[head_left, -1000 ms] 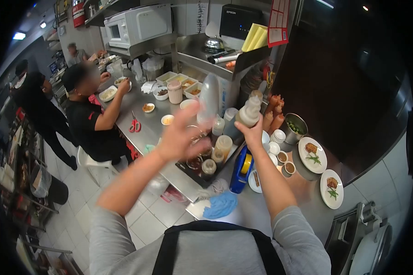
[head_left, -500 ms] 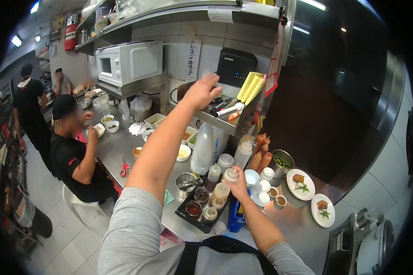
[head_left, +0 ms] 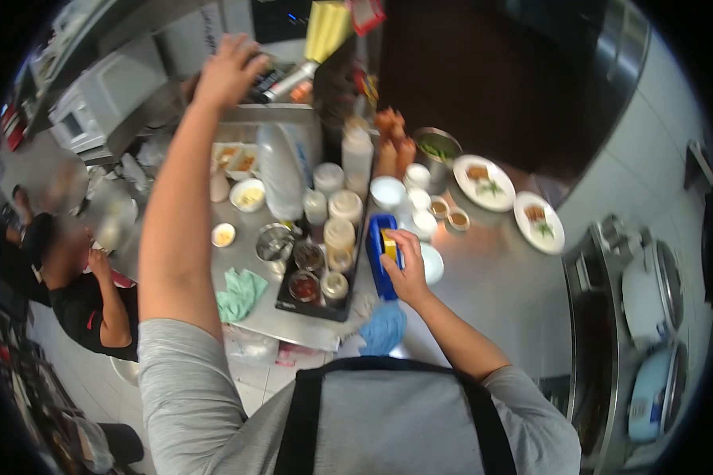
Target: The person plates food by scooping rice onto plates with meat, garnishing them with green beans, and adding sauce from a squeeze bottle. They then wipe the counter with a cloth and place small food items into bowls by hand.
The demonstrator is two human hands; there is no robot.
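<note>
My left hand (head_left: pixel 231 71) is raised with its fingers spread, above the shelf edge near a white-capped marker (head_left: pixel 291 81). It holds nothing. My right hand (head_left: pixel 404 265) reaches over a narrow blue bin (head_left: pixel 379 273), thumb and fingers bent around a small yellow item (head_left: pixel 389 245) inside it; blur hides what kind it is. Left of the bin is a black tray (head_left: pixel 313 307) with squeeze bottles (head_left: pixel 339 237) and open jars of dark and red sauce (head_left: pixel 303 286). White bowls and cups (head_left: pixel 388 192) stand just beyond the bin.
Two plated dishes (head_left: pixel 484 185) (head_left: pixel 539 222) lie at the right. A metal pot (head_left: pixel 437 146) and orange sauce bottles (head_left: pixel 396 146) stand behind. A green cloth (head_left: pixel 242 294) and blue cloth (head_left: pixel 383 328) lie along the front edge. A seated person (head_left: pixel 83 289) is at the left.
The view has turned right and downward. My right hand has let go of a squeeze bottle in the tray and moved to the blue bin. My left hand stays raised by the shelf.
</note>
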